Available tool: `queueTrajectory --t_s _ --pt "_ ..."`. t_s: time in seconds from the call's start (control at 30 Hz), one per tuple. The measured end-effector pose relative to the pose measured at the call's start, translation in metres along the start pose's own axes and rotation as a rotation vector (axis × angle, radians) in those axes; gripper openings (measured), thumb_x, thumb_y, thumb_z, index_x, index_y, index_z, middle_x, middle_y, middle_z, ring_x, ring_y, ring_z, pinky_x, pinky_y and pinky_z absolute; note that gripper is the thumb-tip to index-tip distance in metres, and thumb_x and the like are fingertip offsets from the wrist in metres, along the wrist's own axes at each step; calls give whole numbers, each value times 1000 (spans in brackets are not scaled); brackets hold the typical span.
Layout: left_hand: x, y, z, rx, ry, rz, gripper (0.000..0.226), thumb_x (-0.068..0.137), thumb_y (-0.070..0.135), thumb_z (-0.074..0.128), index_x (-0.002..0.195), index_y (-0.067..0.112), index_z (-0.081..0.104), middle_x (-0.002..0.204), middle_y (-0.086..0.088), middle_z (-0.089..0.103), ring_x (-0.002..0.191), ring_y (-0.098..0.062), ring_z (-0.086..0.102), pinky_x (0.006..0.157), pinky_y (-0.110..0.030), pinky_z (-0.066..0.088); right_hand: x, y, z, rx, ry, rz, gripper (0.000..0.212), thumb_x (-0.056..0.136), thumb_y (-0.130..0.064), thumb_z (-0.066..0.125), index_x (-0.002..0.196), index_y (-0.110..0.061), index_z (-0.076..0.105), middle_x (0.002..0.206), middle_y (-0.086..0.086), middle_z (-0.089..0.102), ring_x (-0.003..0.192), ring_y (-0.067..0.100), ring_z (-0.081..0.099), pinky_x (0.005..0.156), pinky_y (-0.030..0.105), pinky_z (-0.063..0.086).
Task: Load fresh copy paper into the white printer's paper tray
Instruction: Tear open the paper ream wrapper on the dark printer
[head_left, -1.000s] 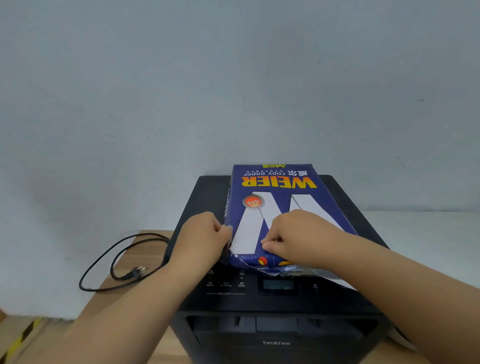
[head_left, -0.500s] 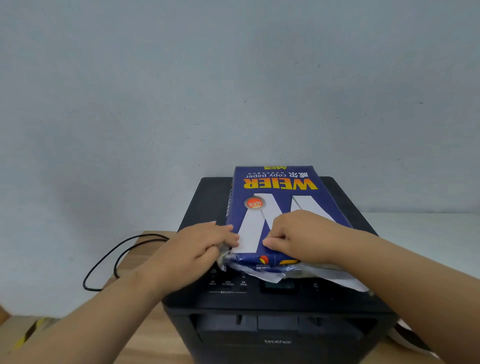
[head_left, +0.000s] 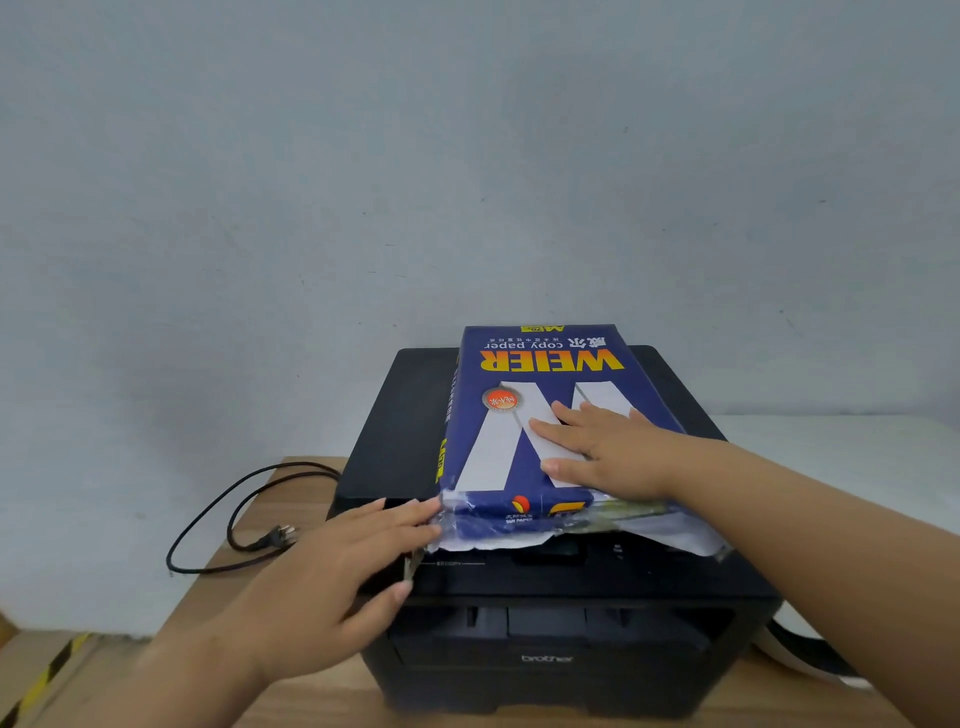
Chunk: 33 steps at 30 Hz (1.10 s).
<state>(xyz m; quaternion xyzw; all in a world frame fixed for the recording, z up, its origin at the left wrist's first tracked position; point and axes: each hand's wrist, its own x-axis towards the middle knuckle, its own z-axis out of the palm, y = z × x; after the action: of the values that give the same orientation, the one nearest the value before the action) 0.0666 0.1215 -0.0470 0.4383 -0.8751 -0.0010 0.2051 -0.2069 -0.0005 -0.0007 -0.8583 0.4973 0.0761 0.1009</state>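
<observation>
My right hand (head_left: 605, 449) lies flat, fingers spread, on top of the blue ream of copy paper (head_left: 524, 415), which sits on the lid of the black printer (head_left: 545, 613) with its torn near end hanging over the control panel. My left hand (head_left: 332, 566) is at the ream's near left corner, fingers (head_left: 415, 519) pinching the loose wrapper (head_left: 483, 530) there. The printer stands on a wooden worktop (head_left: 249, 587), with a black power cord (head_left: 234, 514) coiled to its left.

Right hand (head_left: 605, 449) flat on paper ream (head_left: 524, 415) atop black printer (head_left: 545, 623); left hand (head_left: 332, 577) pinching torn wrapper (head_left: 483, 530)
</observation>
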Motion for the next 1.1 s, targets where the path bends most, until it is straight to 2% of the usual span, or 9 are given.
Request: queueTrajectory --t_s 0.2,0.3,0.43,0.5,0.57,0.7,0.8,0.93,1.1 --pt "-3 -1 3 52 -8 3 45 86 45 47 129 31 50 145 19 37 134 3 32 111 -17 22 -11 4 -5 90 31 -28 57 94 -54 25 145 -43 4 159 -9 -5 146 14 -8 118 51 -3" --pt "11 2 -2 -44 105 -114 61 91 60 20 99 29 71 126 19 57 124 3 45 105 -12 28 -28 13 -15 127 176 -31 55 93 -52 34 143 -44 16 158 -12 6 146 9 0 118 46 -2" --pt "51 15 -7 173 133 -142 47 82 54 41 56 21 63 84 8 70 82 -16 67 77 -30 53 -58 20 -2 -271 489 -151 49 86 -52 49 132 -37 47 146 -7 43 138 16 35 114 53 15" --pt "69 24 -8 305 98 -104 23 76 44 59 72 23 67 89 4 71 81 -21 68 77 -38 56 -67 20 13 -376 564 -182 47 78 -54 52 120 -32 59 129 0 61 122 23 55 101 61 29" --pt "85 32 -5 422 42 -27 32 71 39 73 99 26 69 108 3 71 99 -19 68 88 -41 52 -67 21 31 -424 556 -144 53 76 -56 55 123 -31 55 130 2 61 121 24 56 98 59 32" --pt "99 41 9 341 -182 -41 55 91 43 47 142 32 30 151 9 32 135 -14 36 110 -33 32 -63 14 53 -323 548 -103 75 63 -45 79 130 -24 52 128 4 62 112 25 63 88 43 51" --pt "97 43 18 372 -234 -64 63 91 45 45 146 33 15 154 12 22 138 -10 27 105 -28 35 -65 16 57 -254 556 -51 70 61 -33 85 124 -21 58 117 2 69 101 22 69 80 38 56" --pt "93 50 18 390 -198 -36 62 95 38 41 147 28 10 155 7 21 139 -15 26 108 -29 31 -70 15 56 -131 550 -36 52 96 -22 46 144 -29 27 152 -4 33 139 17 33 112 34 30" --pt "87 48 21 429 -134 9 54 98 28 38 147 21 17 153 1 29 138 -19 33 108 -32 34 -72 14 49 -84 541 24 47 99 -20 35 144 -31 27 151 -3 36 138 17 34 106 36 39"
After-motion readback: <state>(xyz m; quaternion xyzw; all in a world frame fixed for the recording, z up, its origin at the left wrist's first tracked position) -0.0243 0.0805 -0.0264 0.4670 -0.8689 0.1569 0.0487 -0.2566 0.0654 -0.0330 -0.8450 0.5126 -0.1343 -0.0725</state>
